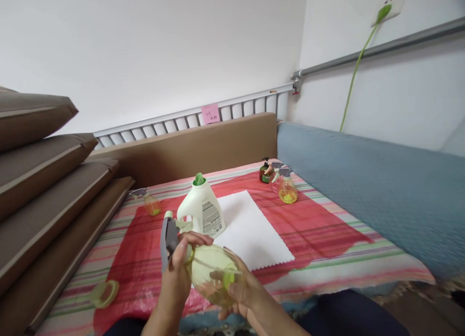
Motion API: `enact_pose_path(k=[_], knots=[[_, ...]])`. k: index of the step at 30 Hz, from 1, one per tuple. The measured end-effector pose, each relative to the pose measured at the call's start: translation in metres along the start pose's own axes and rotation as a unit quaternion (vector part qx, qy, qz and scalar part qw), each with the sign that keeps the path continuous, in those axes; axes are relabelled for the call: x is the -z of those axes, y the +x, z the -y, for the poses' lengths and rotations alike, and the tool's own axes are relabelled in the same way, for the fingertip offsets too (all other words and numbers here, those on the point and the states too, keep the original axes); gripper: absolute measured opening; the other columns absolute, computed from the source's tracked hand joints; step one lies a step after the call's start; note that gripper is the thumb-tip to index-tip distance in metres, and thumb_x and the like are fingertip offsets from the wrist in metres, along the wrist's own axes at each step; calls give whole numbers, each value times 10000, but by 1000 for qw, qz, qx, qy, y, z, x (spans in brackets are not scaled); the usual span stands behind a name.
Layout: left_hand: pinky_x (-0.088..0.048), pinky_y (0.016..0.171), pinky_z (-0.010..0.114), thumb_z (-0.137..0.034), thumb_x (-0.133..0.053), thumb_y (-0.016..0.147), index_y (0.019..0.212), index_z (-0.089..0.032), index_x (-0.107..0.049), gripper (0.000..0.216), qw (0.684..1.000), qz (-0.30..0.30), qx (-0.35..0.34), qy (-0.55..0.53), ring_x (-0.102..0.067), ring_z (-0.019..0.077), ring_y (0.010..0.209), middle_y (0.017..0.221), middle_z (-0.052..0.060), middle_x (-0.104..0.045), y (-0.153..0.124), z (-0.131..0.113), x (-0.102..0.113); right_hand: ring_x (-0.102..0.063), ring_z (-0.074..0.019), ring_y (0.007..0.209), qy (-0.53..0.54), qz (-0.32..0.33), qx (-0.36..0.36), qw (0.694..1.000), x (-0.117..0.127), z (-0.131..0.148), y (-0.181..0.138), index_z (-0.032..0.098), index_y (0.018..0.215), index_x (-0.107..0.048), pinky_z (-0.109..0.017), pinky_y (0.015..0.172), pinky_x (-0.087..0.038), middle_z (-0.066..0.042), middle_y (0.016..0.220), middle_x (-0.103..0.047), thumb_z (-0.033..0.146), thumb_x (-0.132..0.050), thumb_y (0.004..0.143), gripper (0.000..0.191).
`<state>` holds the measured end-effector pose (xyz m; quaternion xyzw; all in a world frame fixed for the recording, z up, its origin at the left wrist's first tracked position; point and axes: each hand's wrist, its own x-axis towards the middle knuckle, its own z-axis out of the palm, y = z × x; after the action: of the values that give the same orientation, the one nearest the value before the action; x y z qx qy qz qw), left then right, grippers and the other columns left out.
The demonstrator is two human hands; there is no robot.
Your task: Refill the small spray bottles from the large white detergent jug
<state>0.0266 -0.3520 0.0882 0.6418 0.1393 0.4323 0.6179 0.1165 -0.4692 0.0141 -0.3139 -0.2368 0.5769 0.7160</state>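
A clear yellow-green spray bottle point(209, 273) with a grey trigger head point(167, 239) lies tilted on its side above the near edge of the bed. My left hand point(180, 268) is closed round its neck just below the trigger head. Cupping the rounded body from below and the right is my right hand point(241, 290). Just behind stands a white detergent jug point(201, 209) with a green cap, upright on a red plastic sheet point(312, 224).
A white cloth point(254, 232) lies on the red sheet. Two small spray bottles point(286, 185), point(150, 202) and a dark jar point(265, 172) sit further back. A loose yellow-green lid point(104, 293) lies near left. Brown cushions point(47, 195) are stacked at left, a blue mattress point(370, 185) at right.
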Motion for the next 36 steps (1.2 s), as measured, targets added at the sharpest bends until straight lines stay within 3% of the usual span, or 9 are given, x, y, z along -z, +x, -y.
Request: enact_pose_path(k=[3, 6, 14, 18, 21, 27, 30, 33, 36], knots=[[-463, 778, 346, -355, -436, 810, 632, -172, -585, 295, 1000, -10, 15, 7, -615, 226, 803, 714, 67, -652, 0, 0, 1, -656, -213, 615, -19, 28, -37, 999, 4, -4, 3, 252, 1376, -64, -265, 438, -478, -96, 893, -634, 620, -634, 646, 997], [-455, 782, 344, -368, -433, 809, 623, -173, -584, 309, 1000, -8, 30, 3, -611, 222, 797, 715, 65, -650, 0, 2, 3, -622, -169, 480, -4, 35, -58, 998, 2, -1, 1, 198, 1351, -203, -236, 387, -456, -78, 749, -643, 715, -391, 746, 818], [-414, 873, 385, -355, -436, 813, 642, -165, -600, 305, 998, -5, 55, -31, -599, 237, 837, 737, 66, -645, 0, 4, 7, -674, -172, 644, 52, 119, -88, 988, 1, 3, -3, 217, 1362, -224, -206, 519, -501, -148, 994, -663, 434, -771, 580, 978], [-405, 893, 411, -358, -424, 813, 636, -168, -593, 311, 995, -5, 66, -76, -598, 236, 819, 716, 58, -637, 0, 5, 8, -621, -126, 445, 127, 128, -198, 963, 12, -7, 4, 34, 1230, -432, -129, 358, -414, -191, 725, -693, 786, -382, 673, 937], [-405, 888, 377, -355, -427, 813, 635, -170, -593, 306, 997, -14, 63, -44, -598, 228, 838, 718, 54, -640, 0, 5, 8, -639, -155, 465, 135, 79, -212, 965, 10, -9, 8, 22, 1196, -464, -183, 383, -468, -187, 759, -692, 776, -184, 744, 923], [-449, 790, 344, -373, -453, 785, 601, -172, -575, 298, 995, -51, 77, -30, -602, 214, 771, 688, 53, -641, 4, 1, 6, -681, -178, 580, 90, 72, -62, 991, 0, -10, 5, 402, 1368, -49, -259, 481, -514, -158, 1362, -404, 586, -663, 639, 971], [-442, 785, 341, -373, -455, 789, 608, -170, -577, 298, 996, -34, 78, -37, -594, 214, 766, 691, 52, -635, 5, 2, 8, -670, -151, 564, 83, 85, -62, 991, 4, -13, 5, 314, 1372, -170, -222, 459, -499, -176, 1310, -462, 460, -742, 607, 967], [-419, 832, 356, -362, -433, 811, 638, -165, -593, 307, 995, 0, 84, -59, -587, 221, 801, 720, 60, -634, 2, 6, 10, -575, -81, 376, 139, 94, -140, 976, 10, -17, 10, 119, 1301, -367, -142, 319, -387, -201, 992, -662, 701, -512, 682, 862], [-416, 835, 380, -356, -405, 824, 647, -161, -602, 329, 992, 16, 88, -93, -584, 230, 787, 705, 63, -625, -2, 9, 9, -517, -89, 287, 175, 115, -248, 946, 12, -20, 16, 14, 1221, -447, -141, 232, -274, -223, 803, -691, 825, -172, 685, 1010]])
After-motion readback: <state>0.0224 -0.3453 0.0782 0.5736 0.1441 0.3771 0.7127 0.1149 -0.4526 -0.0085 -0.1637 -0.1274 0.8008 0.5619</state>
